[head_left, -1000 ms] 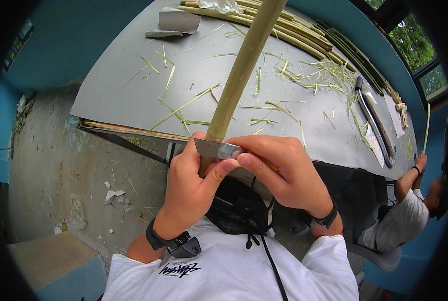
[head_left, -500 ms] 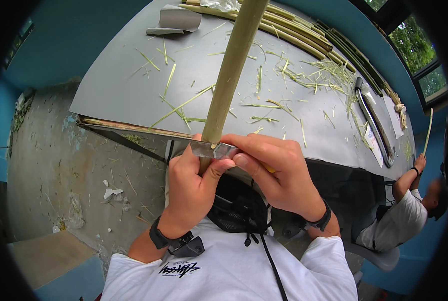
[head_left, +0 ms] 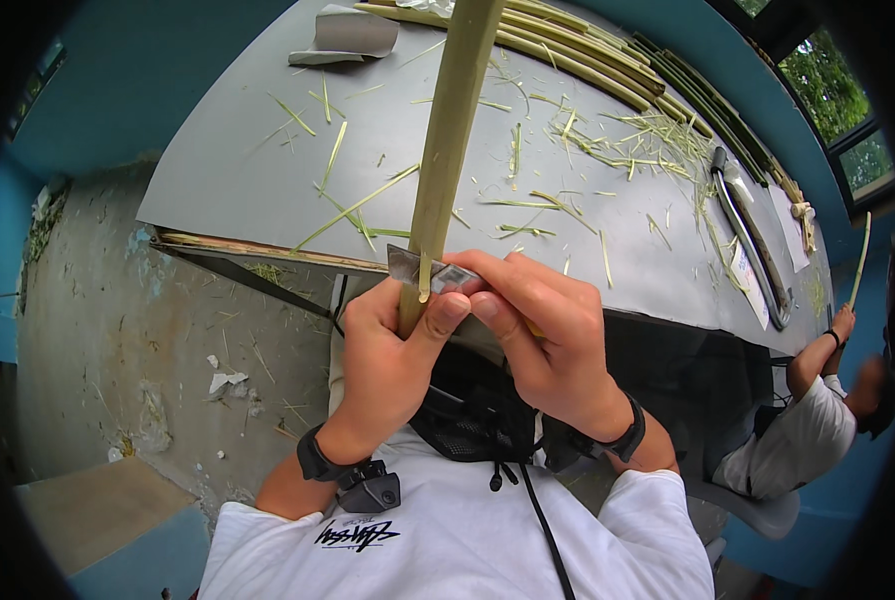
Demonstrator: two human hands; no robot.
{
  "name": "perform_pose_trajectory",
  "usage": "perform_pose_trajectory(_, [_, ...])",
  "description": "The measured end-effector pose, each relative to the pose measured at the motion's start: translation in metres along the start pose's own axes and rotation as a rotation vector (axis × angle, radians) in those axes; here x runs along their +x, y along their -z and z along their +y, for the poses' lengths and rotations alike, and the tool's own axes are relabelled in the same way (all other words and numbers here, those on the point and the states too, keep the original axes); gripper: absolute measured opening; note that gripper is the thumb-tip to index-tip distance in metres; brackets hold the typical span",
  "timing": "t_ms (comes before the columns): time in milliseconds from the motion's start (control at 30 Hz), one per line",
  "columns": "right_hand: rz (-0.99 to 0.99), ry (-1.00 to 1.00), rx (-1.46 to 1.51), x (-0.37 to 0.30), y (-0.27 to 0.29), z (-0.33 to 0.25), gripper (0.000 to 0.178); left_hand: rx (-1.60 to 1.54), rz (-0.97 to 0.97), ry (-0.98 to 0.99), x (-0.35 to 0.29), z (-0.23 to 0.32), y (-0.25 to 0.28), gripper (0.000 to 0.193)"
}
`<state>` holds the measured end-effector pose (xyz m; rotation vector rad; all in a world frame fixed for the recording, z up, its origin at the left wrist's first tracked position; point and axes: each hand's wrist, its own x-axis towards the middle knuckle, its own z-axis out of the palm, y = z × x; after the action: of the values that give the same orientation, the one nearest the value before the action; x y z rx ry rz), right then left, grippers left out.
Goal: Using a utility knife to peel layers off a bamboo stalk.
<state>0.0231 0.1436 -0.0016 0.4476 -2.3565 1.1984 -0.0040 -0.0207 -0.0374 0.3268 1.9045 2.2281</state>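
A long greenish bamboo pole runs from my hands up over the table's near edge. My left hand is closed round its near end, thumb up along the side. Between the fingers and thumb of my right hand is a utility knife, its broad blade lying slantwise across the pole. A little yellow shows in that palm; the rest of the handle is hidden. A pale sliver of bamboo sticks out below the blade, near my left thumb.
The grey table carries scattered green shavings, several bamboo poles at the back, a curled grey sheet and a bow saw at right. A seated person at far right holds a thin stick.
The knife blade has moved slightly up the pole, away from me, and tilted. The sliver stands out longer below it. The pole's far part has shifted a little left.
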Motion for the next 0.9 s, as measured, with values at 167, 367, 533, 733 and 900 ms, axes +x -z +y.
perform_pose_trajectory(167, [0.017,0.047,-0.031,0.004,0.003,0.001,0.023,-0.123,-0.062,0.081,0.003,0.003,0.000,0.044])
perform_pose_trajectory(367, [-0.044,-0.049,-0.018,0.011,0.017,-0.006,0.015,-0.038,-0.126,0.015,0.006,0.012,0.000,0.039])
perform_pose_trajectory(533, [-0.074,-0.147,0.003,0.014,0.029,0.000,0.017,-0.079,-0.236,0.089,0.002,0.021,0.007,0.030])
perform_pose_trajectory(733, [-0.186,-0.048,-0.076,0.018,0.039,-0.001,0.021,-0.086,-0.281,0.109,0.000,0.024,0.013,0.022])
perform_pose_trajectory(900, [-0.172,-0.080,-0.050,0.016,0.048,0.004,0.021,-0.020,-0.376,0.195,-0.001,0.033,0.018,0.027])
